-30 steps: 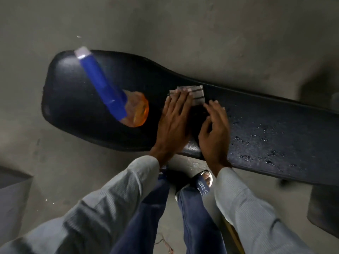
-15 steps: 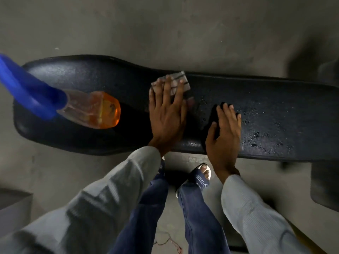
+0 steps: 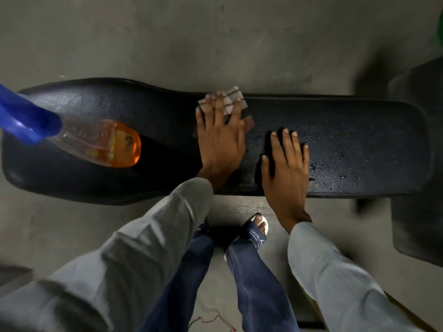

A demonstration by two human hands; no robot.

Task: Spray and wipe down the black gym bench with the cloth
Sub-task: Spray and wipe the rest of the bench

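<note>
The black gym bench [image 3: 359, 130] runs across the view, its right half beaded with droplets. My left hand [image 3: 219, 142] lies flat with straight fingers on a striped grey cloth [image 3: 230, 101], pressing it onto the bench's middle near the far edge. Most of the cloth is hidden under the palm. My right hand [image 3: 286, 164] rests flat on the bare wet pad just to the right of it, fingers straight and holding nothing. A spray bottle [image 3: 103, 142] with orange liquid and a blue head stands on the bench's wide left end.
Grey concrete floor [image 3: 215, 39] surrounds the bench. My legs and a sandalled foot [image 3: 257, 228] stand against the near edge. A dark object [image 3: 417, 221] lies at the right, and a grey block [image 3: 12, 276] at the lower left.
The left hand slid the cloth toward the bench's far edge. The right hand drew apart from it and settled flat on the wet pad. The view shifted right, showing more of the bench.
</note>
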